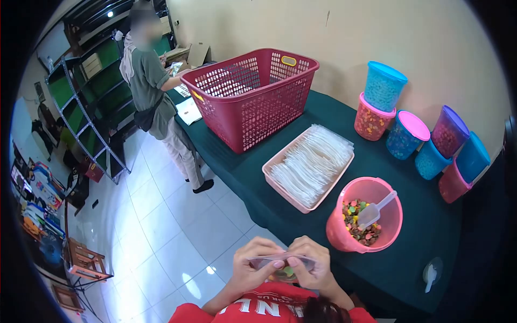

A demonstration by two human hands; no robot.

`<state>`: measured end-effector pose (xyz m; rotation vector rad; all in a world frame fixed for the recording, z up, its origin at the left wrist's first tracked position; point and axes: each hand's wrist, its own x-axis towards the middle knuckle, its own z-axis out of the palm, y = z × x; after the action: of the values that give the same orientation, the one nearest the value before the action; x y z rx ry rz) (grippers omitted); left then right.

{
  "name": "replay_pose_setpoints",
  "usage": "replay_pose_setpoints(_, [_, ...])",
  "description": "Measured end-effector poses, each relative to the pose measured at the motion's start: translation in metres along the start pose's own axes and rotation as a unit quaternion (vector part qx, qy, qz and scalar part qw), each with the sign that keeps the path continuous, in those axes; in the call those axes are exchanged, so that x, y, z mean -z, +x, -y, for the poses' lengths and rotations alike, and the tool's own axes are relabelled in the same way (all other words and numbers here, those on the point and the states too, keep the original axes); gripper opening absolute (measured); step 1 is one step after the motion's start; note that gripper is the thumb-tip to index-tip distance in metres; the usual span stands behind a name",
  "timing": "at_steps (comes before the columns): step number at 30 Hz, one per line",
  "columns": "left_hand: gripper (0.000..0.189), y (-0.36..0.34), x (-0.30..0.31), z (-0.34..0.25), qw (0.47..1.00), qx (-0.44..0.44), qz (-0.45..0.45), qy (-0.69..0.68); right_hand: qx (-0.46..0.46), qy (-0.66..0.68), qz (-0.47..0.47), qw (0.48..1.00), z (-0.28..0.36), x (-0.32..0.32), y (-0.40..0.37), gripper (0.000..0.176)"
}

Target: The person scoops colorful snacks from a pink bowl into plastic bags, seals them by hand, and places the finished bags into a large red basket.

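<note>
Both hands hold a small clear plastic bag (284,273) in front of the red shirt, with a few colourful pieces low inside it. My left hand (255,265) pinches the left side of the bag's top edge, and my right hand (310,265) pinches the right side. The thumbs lie close together near the middle of the edge. Beyond the hands, to the right, a pink bucket (335,226) holds multicoloured pieces and a clear scoop (377,210). A pink tray (285,199) stacked with clear plastic bags (312,164) lies behind the bucket.
A large maroon basket (253,116) stands on the dark green tablecloth (229,161). Lidded tubs (385,89) line the wall at right. A small clear dish (432,273) sits at the right edge. Another person (148,81) stands at the table's far left end, beside shelving (81,126).
</note>
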<state>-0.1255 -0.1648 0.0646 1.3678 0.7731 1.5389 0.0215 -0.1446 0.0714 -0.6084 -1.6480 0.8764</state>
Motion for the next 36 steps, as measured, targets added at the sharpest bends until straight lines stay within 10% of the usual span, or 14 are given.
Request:
replay_pose_setpoints(6, [0.006, -0.019, 0.075, -0.010, 0.980, -0.073, -0.097, 0.160, -0.006, 0.083, 0.052, 0.995, -0.015, -0.088, 0.004, 0.027])
replay_pose_setpoints(8, [0.005, -0.028, 0.092, -0.016, 0.980, -0.051, -0.113, 0.155, -0.058, 0.247, -0.071, 0.965, -0.018, -0.120, 0.006, 0.027])
replay_pose_setpoints(15, [0.006, -0.044, 0.138, -0.026, 0.990, 0.029, -0.136, 0.001, -0.062, 0.108, 0.141, 0.982, -0.027, -0.146, 0.029, 0.024])
replay_pose_setpoints(25, [0.009, -0.009, 0.167, 0.000, 0.941, -0.102, -0.282, 0.155, -0.022, 0.143, 0.109, 0.984, -0.080, -0.181, 0.081, 0.007])
replay_pose_setpoints(36, [0.018, 0.104, 0.197, 0.030, 0.937, 0.021, -0.246, 0.246, -0.020, 0.199, 0.234, 0.951, -0.139, -0.138, 0.198, 0.008])
